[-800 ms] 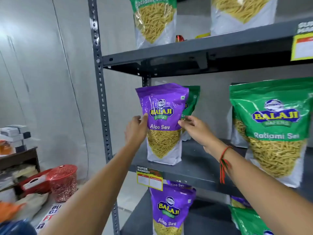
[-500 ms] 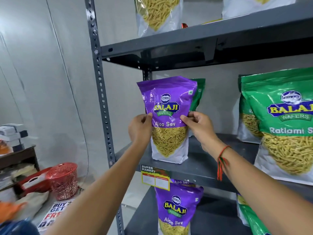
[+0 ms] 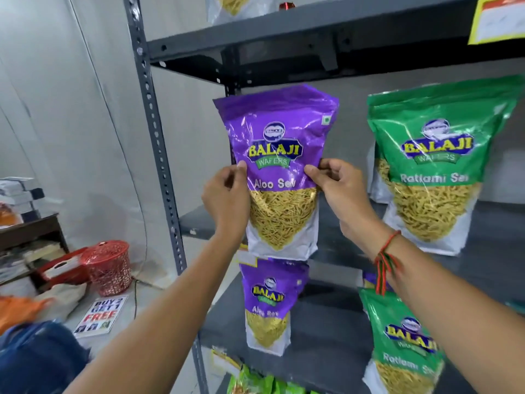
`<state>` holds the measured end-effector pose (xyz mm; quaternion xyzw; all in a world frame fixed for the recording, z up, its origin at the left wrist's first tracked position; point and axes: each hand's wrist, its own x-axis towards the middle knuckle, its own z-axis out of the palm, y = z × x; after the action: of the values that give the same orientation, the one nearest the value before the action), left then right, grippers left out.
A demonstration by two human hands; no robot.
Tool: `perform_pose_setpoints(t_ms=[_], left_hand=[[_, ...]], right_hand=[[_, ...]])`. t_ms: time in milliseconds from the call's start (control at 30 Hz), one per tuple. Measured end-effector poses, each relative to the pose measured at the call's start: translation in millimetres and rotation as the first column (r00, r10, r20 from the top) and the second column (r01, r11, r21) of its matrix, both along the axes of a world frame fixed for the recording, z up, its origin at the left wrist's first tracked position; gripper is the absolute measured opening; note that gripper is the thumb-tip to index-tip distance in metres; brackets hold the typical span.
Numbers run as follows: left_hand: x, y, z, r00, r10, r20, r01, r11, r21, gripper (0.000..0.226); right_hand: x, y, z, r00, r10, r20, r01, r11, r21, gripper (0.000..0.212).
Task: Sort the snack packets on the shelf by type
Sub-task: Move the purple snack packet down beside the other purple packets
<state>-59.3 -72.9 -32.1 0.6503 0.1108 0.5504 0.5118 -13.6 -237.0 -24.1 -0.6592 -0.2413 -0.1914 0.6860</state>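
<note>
I hold a purple Aloo Sev packet [image 3: 279,155] upright in the air in front of the grey metal shelf [image 3: 483,265]. My left hand [image 3: 225,199] pinches its left edge and my right hand [image 3: 339,186] pinches its right edge. A green Ratlami Sev packet [image 3: 434,166] stands on the middle shelf to the right, with another packet partly hidden behind it. One shelf lower stand a second purple Aloo Sev packet [image 3: 270,305] and a green Ratlami Sev packet [image 3: 403,345].
The top shelf [image 3: 312,27] carries more packets, cut off by the frame, and a yellow price tag [image 3: 497,18]. The shelf's upright post [image 3: 153,132] is at left. On the floor at left are a red mesh basket [image 3: 109,265], a promo sign [image 3: 99,315] and a dark side table [image 3: 31,228].
The purple packet has come off the middle shelf toward me and now hangs in the air in both hands. The view has shifted lower, showing more of the lower shelf.
</note>
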Motion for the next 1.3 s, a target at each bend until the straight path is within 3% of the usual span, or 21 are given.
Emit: perform_pose_setpoints(t_ms=[67, 167, 400, 567, 800, 1000, 1300], left_hand=[[-15.5, -11.2, -7.3, 0.996, -0.073, 0.052, 0.076, 0.996, -0.048, 0.027], [-34.8, -24.5, -26.8, 0.984, -0.159, 0.078, 0.166, 0.982, -0.085, 0.028], [-73.3, -53.8, -102.5, 0.940, -0.321, -0.118, 0.307, 0.944, -0.125, 0.023], [-64.6, -53.6, -183.1, 0.869, -0.345, -0.356, 0.291, 0.936, -0.196, 0.029], [-24.3, -52.6, -256.4, 0.754, -0.187, -0.630, 0.222, 0.975, -0.024, 0.046], [4.7, -53.1, -285.4, 0.710, -0.239, -0.662, 0.252, 0.964, -0.078, 0.054], [14.4, -57.1, -303.7, 0.719, -0.326, -0.613, 0.300, 0.942, -0.150, 0.037]], right_hand=[[-22.3, -16.6, -1.1, 0.999, 0.039, 0.003, -0.039, 0.999, -0.005, 0.004], [-49.0, -40.3, -8.6, 0.996, 0.087, -0.005, -0.088, 0.996, -0.023, 0.009], [-70.4, -81.0, -73.6, 0.962, 0.163, -0.219, -0.176, 0.983, -0.043, 0.009], [-47.0, -92.7, -150.9, 0.928, 0.045, -0.371, -0.154, 0.951, -0.270, 0.001], [-3.9, -82.5, -243.4, 0.888, -0.247, -0.388, -0.012, 0.830, -0.557, 0.013], [12.4, -69.8, -268.3, 0.851, -0.369, -0.374, 0.117, 0.827, -0.550, 0.002], [14.8, -71.5, -294.5, 0.838, -0.386, -0.385, 0.133, 0.830, -0.542, 0.012]])
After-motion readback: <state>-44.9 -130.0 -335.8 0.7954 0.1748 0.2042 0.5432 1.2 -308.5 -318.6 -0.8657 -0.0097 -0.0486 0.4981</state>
